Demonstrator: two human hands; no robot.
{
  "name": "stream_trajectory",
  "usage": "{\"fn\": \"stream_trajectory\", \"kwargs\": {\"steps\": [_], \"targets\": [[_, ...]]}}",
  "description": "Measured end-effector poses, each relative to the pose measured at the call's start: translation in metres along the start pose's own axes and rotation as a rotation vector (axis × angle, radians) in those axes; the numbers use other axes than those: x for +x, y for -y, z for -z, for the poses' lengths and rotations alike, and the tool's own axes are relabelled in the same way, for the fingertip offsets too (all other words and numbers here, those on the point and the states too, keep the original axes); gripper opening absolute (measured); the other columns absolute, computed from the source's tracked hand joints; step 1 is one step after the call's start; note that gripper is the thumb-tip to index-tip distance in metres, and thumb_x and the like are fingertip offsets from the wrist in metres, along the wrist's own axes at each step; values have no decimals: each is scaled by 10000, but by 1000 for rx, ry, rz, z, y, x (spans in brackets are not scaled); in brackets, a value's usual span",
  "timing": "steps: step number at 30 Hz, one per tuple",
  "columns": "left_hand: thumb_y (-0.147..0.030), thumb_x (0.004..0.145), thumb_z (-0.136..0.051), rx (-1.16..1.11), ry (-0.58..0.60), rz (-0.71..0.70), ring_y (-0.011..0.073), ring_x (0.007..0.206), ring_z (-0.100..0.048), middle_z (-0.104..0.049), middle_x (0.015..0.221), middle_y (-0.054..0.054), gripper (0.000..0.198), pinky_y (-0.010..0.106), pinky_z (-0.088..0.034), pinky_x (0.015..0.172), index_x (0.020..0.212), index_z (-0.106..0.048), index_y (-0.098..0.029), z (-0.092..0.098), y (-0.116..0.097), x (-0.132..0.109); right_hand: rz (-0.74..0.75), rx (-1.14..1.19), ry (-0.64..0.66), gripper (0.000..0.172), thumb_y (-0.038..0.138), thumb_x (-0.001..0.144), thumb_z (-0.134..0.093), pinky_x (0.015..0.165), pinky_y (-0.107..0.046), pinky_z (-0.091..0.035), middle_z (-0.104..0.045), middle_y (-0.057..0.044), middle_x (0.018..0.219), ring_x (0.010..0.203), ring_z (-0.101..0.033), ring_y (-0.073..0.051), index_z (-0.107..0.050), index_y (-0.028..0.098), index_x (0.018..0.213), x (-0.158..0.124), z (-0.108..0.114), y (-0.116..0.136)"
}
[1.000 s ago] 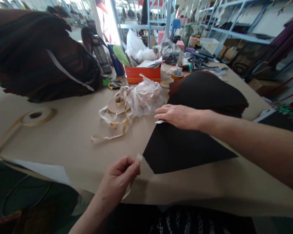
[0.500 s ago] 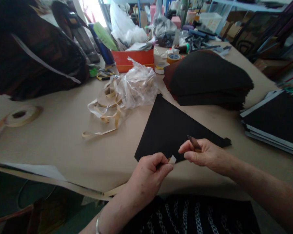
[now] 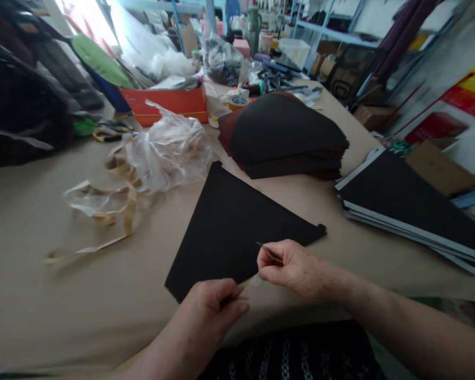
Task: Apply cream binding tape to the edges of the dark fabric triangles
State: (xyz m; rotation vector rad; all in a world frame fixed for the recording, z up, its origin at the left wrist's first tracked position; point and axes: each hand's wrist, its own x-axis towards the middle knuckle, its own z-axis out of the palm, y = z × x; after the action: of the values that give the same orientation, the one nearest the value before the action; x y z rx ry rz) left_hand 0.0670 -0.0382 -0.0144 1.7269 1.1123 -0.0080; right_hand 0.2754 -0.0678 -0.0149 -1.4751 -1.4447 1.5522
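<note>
A black triangular sheet (image 3: 237, 232) lies flat on the brown table (image 3: 31, 295) right in front of me. At its near edge my left hand (image 3: 214, 309) is pinched shut on a thin strip of tape that runs to my right hand. My right hand (image 3: 296, 266) is closed too, holding a small thin blade-like tool (image 3: 269, 252) between thumb and fingers, beside the sheet's lower edge. Both hands nearly touch each other.
A stack of dark curved pieces (image 3: 285, 134) sits behind the sheet. Flat black boards (image 3: 404, 203) are piled at the right. A crumpled clear plastic bag (image 3: 168, 150) and loose tan tape strips (image 3: 103, 211) lie to the left. An orange box (image 3: 164, 103) and clutter stand farther back.
My right hand left the sheet's far corner and came to its near edge, holding a thin tool. My left hand moved right to meet it. The view swung to the right.
</note>
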Motion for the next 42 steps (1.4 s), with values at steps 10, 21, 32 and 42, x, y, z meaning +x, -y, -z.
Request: {"fn": "stream_trajectory", "kwargs": {"steps": [10, 21, 32, 42], "targets": [[-627, 703, -414, 253, 35, 96, 135, 519, -419, -446, 524, -12, 473, 231, -309, 487, 527, -534, -205, 32, 35, 14, -128, -181, -484, 176, 331, 708, -578, 543, -231, -298, -443, 45, 595, 543, -374, -83, -531, 161, 698, -34, 107, -43], [-694, 739, -397, 303, 37, 131, 124, 485, -439, -504, 504, -6, 564, 217, -308, 467, 541, -579, -198, 34, 53, 23, -203, -396, -488, 160, 316, 749, -532, 505, -217, -300, -480, 37, 556, 505, -408, -88, -553, 170, 687, -37, 114, -66], [-703, 705, -374, 348, 53, 139, 128, 469, -448, -509, 486, -1, 565, 222, -305, 452, 528, -590, -213, 33, 52, 30, -213, -595, -503, 131, 256, 773, -501, 558, -234, -326, -528, 24, 581, 543, -460, -107, -577, 178, 699, -38, 109, -58], [-669, 671, -318, 402, 131, 241, 143, 521, -423, -441, 529, -4, 520, 251, -296, 500, 540, -514, -205, 32, 27, 28, -291, -796, -471, 112, 286, 752, -595, 577, -250, -323, -586, -11, 682, 621, -506, -135, -539, 194, 782, -36, 120, -46]]}}
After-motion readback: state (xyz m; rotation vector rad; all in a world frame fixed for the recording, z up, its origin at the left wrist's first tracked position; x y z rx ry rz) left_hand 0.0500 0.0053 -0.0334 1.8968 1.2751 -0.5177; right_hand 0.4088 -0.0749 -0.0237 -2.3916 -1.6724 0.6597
